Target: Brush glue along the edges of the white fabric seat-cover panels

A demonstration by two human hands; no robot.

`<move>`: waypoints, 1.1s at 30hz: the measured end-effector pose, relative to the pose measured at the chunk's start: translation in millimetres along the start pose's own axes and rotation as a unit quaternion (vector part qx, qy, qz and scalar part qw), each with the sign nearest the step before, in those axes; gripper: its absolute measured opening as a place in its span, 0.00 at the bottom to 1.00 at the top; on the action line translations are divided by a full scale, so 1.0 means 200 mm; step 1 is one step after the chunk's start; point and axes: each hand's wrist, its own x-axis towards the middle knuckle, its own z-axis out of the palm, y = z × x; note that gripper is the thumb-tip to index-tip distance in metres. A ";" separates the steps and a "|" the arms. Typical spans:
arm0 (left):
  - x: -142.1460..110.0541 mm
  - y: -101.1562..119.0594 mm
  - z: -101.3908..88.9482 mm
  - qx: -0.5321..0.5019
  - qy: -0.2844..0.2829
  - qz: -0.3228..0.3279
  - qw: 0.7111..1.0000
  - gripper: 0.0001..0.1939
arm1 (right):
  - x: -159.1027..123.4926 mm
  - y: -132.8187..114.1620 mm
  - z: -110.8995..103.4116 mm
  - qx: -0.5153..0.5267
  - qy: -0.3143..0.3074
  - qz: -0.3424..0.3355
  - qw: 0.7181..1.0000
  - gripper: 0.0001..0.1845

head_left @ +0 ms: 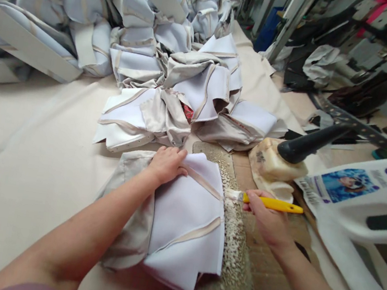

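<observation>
Two hands work at a table (32,150) covered in pale cloth. The left hand (167,163) lies flat with its fingers pressed together on top of a folded white piece (185,221). It holds the piece down near its top edge. The right hand (266,219) pinches a brush (265,202) with a yellow handle. The bristles touch the right edge of the piece, just where it meets a crusty pad (234,238) that lies under it. A lumpy glue pot (273,169) sits just beyond the brush, with a black handle (310,143) sticking out of it.

To do this well, I think the left hand should keep pressing so the piece does not slide. The brush should run along the edge only, in thin strokes, so glue does not smear the clean white middle. The pad should catch any drips.

More pieces sit in a pile (186,95) past the left hand, and a bigger heap (89,13) is at the back. A white plastic chair (370,200) stands on the right.
</observation>
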 end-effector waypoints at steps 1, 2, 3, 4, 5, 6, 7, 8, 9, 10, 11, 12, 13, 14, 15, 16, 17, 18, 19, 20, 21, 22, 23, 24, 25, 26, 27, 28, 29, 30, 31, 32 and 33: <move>0.01 -0.01 -0.02 0.009 0.020 -0.004 1.000 0.27 | 0.00 0.00 0.01 -0.008 0.003 -0.014 1.000 0.15; 0.01 -0.01 -0.04 0.017 0.041 -0.015 0.999 0.28 | 0.00 -0.01 0.01 -0.016 0.005 -0.028 0.999 0.15; 0.00 0.00 -0.06 0.023 0.059 -0.027 0.998 0.30 | 0.00 -0.01 0.02 -0.022 0.006 -0.036 0.999 0.15; -0.01 0.03 -0.07 0.024 0.070 -0.032 0.997 0.32 | 0.02 -0.01 0.04 -0.027 0.007 -0.039 0.999 0.15; -0.02 0.07 -0.08 0.019 0.071 -0.022 0.997 0.33 | 0.03 -0.02 0.05 -0.033 0.010 -0.039 0.999 0.15; -0.05 0.12 -0.07 0.006 0.061 0.004 0.998 0.33 | 0.05 -0.02 0.07 -0.043 0.012 -0.040 0.998 0.15; -0.08 0.18 -0.06 -0.013 0.041 0.040 0.998 0.31 | 0.08 -0.02 0.09 -0.054 0.012 -0.042 0.998 0.15; -0.11 0.24 -0.04 -0.037 0.013 0.082 0.996 0.28 | 0.10 -0.02 0.12 -0.065 0.008 -0.046 0.997 0.16; -0.13 0.30 -0.01 -0.061 -0.015 0.112 0.992 0.26 | 0.12 -0.01 0.15 -0.075 0.003 -0.052 0.996 0.16; -0.16 0.35 0.03 -0.081 -0.039 0.122 0.989 0.24 | 0.14 -0.01 0.17 -0.084 -0.006 -0.059 0.995 0.15; -0.18 0.39 0.07 -0.095 -0.054 0.120 0.987 0.22 | 0.14 0.00 0.19 -0.090 -0.019 -0.065 0.994 0.15; -0.20 0.41 0.10 -0.105 -0.061 0.108 0.987 0.22 | 0.14 0.00 0.20 -0.093 -0.035 -0.069 0.993 0.14; -0.21 0.42 0.13 -0.111 -0.060 0.097 0.987 0.22 | 0.13 0.01 0.21 -0.097 -0.051 -0.070 0.991 0.14; -0.22 0.43 0.16 -0.114 -0.056 0.093 0.988 0.22 | 0.11 0.02 0.21 -0.101 -0.065 -0.069 0.990 0.13; -0.22 0.42 0.18 -0.116 -0.050 0.093 0.988 0.22 | 0.08 0.04 0.20 -0.106 -0.077 -0.066 0.989 0.13; -0.22 0.42 0.19 -0.117 -0.044 0.095 0.988 0.22 | 0.05 0.05 0.19 -0.110 -0.089 -0.061 0.988 0.12; -0.23 0.41 0.20 -0.118 -0.038 0.095 0.988 0.22 | 0.02 0.05 0.17 -0.114 -0.102 -0.054 0.987 0.12; -0.23 0.41 0.21 -0.118 -0.034 0.095 0.988 0.22 | 0.01 0.06 0.16 -0.118 -0.113 -0.047 0.986 0.13; -0.23 0.40 0.21 -0.118 -0.030 0.095 0.988 0.22 | 0.01 0.06 0.16 -0.121 -0.119 -0.041 0.985 0.13; -0.23 0.40 0.21 -0.118 -0.028 0.094 0.988 0.22 | 0.03 0.06 0.16 -0.125 -0.120 -0.039 0.984 0.13; -0.23 0.40 0.21 -0.117 -0.028 0.094 0.988 0.22 | 0.06 0.05 0.17 -0.127 -0.114 -0.040 0.984 0.13; -0.23 0.41 0.20 -0.118 -0.030 0.095 0.988 0.22 | 0.11 0.04 0.18 -0.129 -0.100 -0.045 0.986 0.13; -0.23 0.41 0.20 -0.118 -0.031 0.096 0.988 0.22 | 0.16 0.03 0.20 -0.130 -0.082 -0.052 0.987 0.13; -0.23 0.41 0.20 -0.118 -0.032 0.097 0.988 0.22 | 0.21 0.02 0.22 -0.130 -0.063 -0.059 0.988 0.12; -0.23 0.41 0.20 -0.117 -0.030 0.098 0.988 0.22 | 0.26 0.01 0.24 -0.130 -0.049 -0.067 0.988 0.12; -0.23 0.41 0.21 -0.115 -0.028 0.098 0.988 0.22 | 0.28 0.01 0.25 -0.131 -0.041 -0.074 0.988 0.12; -0.23 0.41 0.21 -0.114 -0.024 0.098 0.988 0.22 | 0.28 0.01 0.26 -0.132 -0.039 -0.080 0.987 0.12; -0.24 0.41 0.22 -0.114 -0.020 0.098 0.988 0.22 | 0.25 0.02 0.26 -0.134 -0.044 -0.083 0.987 0.12; -0.24 0.41 0.23 -0.115 -0.017 0.098 0.988 0.22 | 0.20 0.03 0.24 -0.136 -0.056 -0.087 0.985 0.12; -0.24 0.41 0.23 -0.116 -0.014 0.097 0.988 0.22 | 0.12 0.05 0.23 -0.138 -0.071 -0.087 0.984 0.13; -0.24 0.41 0.24 -0.117 -0.011 0.096 0.988 0.22 | 0.04 0.06 0.20 -0.139 -0.088 -0.084 0.983 0.13; -0.24 0.41 0.25 -0.119 -0.009 0.095 0.988 0.22 | -0.05 0.08 0.17 -0.140 -0.107 -0.078 0.981 0.14; -0.24 0.41 0.25 -0.120 -0.007 0.094 0.988 0.23 | -0.12 0.10 0.14 -0.139 -0.122 -0.063 0.981 0.14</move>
